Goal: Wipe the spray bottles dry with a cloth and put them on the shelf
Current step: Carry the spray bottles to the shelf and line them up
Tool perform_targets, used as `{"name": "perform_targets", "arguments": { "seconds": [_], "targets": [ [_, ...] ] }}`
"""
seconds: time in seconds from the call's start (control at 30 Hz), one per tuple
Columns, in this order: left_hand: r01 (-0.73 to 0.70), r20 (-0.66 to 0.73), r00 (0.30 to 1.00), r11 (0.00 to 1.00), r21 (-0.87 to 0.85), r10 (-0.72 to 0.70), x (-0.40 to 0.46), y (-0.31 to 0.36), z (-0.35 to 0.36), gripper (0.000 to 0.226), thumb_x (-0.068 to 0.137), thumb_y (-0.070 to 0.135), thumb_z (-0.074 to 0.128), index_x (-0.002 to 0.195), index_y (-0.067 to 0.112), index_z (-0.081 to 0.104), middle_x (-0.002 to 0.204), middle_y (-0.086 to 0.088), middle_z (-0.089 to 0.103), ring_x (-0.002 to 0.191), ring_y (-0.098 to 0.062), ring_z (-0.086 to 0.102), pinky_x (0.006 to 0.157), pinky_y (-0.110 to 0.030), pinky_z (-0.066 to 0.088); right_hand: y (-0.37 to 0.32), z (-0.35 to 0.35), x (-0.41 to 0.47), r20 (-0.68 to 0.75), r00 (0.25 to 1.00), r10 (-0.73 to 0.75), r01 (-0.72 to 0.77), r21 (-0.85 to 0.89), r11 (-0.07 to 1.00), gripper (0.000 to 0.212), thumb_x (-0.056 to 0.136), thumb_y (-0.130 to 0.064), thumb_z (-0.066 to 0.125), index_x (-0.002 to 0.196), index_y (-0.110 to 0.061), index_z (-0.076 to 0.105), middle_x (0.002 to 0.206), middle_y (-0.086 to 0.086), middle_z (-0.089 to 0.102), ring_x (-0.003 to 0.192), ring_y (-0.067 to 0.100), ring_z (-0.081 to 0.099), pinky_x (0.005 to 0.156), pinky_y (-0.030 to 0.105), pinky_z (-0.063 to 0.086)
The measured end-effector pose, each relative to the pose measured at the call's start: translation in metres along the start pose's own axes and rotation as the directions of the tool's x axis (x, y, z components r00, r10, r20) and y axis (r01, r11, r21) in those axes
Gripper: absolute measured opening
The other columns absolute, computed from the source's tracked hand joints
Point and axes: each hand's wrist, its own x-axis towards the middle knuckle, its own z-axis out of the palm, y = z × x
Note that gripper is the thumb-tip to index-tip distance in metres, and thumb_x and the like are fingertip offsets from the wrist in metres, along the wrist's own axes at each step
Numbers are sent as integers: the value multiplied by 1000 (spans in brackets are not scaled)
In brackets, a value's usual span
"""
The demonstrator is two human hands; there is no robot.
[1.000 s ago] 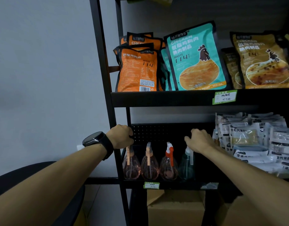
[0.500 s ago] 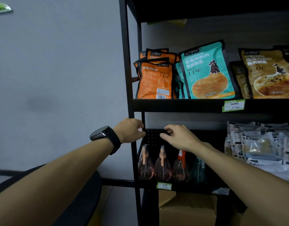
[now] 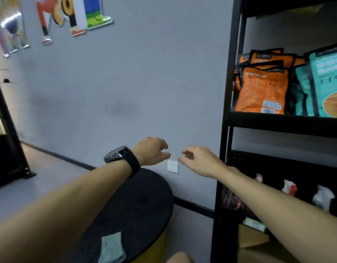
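Several spray bottles stand in a row on the lower level of the black shelf [image 3: 277, 125] at the right: a pinkish one [image 3: 230, 200], one with a red trigger [image 3: 290, 187] and one with a white trigger [image 3: 323, 198]. My right forearm hides part of the row. A grey cloth [image 3: 112, 247] lies crumpled on the round black table [image 3: 144, 202] below my arms. My left hand [image 3: 151, 151], with a black watch on its wrist, and my right hand [image 3: 199, 160] hover in front of the wall, left of the shelf. Both have loosely curled fingers and hold nothing.
Orange food pouches [image 3: 260, 88] and teal food pouches [image 3: 327, 84] fill the upper shelf. A cardboard box [image 3: 253, 238] sits under the bottle shelf. A white wall plate [image 3: 173, 166] is behind my hands. Another black rack [image 3: 6, 149] stands at far left.
My view has swung left, away from the shelf. Both hands have come off the shelf's perforated back panel and now hang in front of the wall, empty.
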Motion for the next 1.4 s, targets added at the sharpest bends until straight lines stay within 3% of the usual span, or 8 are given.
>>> {"name": "perform_targets", "arguments": {
  "seconds": [0.3, 0.47, 0.67, 0.77, 1.0, 1.4],
  "targets": [
    [201, -8, 980, 980, 13, -201, -43, -97, -6, 45, 99, 38, 54, 138, 18, 55, 139, 0, 59, 127, -20, 53, 104, -31, 41, -77, 83, 36, 156, 978, -141, 126, 105, 986, 47, 92, -46, 53, 129, -17, 58, 126, 0, 61, 113, 15, 57, 95, 30, 47],
    [269, -16, 963, 963, 18, -269, -62, -136, -3, 46, 98, 41, 55, 137, 16, 56, 137, -2, 61, 126, -21, 55, 102, -31, 42, -111, 120, 49, 198, 959, -202, 181, 121, 976, 39, 91, -46, 54, 116, -18, 64, 113, 1, 66, 102, 19, 61, 90, 40, 52],
    [329, -5, 944, 944, 1, -329, -74, -177, 15, 42, 98, 39, 55, 133, 15, 61, 132, -5, 65, 120, -23, 58, 101, -36, 47, -131, 161, 60, 257, 934, -249, 219, 141, 965, 45, 91, -47, 55, 125, -18, 61, 122, 0, 63, 109, 17, 59, 90, 33, 49],
    [353, 34, 936, 935, -38, -352, -77, -194, 34, 43, 99, 38, 56, 135, 14, 59, 135, -5, 63, 122, -23, 58, 103, -35, 47, -131, 183, 63, 297, 921, -252, 224, 125, 967, 43, 91, -48, 54, 124, -21, 61, 120, -1, 64, 107, 16, 59, 86, 31, 48],
    [392, 145, 914, 917, -77, -379, -76, -236, 102, 43, 97, 41, 57, 133, 18, 60, 133, -2, 64, 120, -20, 59, 102, -36, 48, -109, 247, 65, 418, 886, -203, 170, 115, 979, 41, 92, -40, 56, 128, -21, 59, 122, -1, 63, 108, 15, 60, 91, 31, 50],
    [483, 384, 829, 867, -125, -407, -71, -293, 230, 42, 98, 41, 56, 134, 18, 58, 133, -1, 64, 119, -20, 59, 99, -32, 49, -48, 360, 73, 631, 774, -53, 45, 28, 999, 43, 91, -28, 61, 132, -16, 55, 129, 2, 60, 114, 16, 58, 93, 27, 47]
  ]
}}
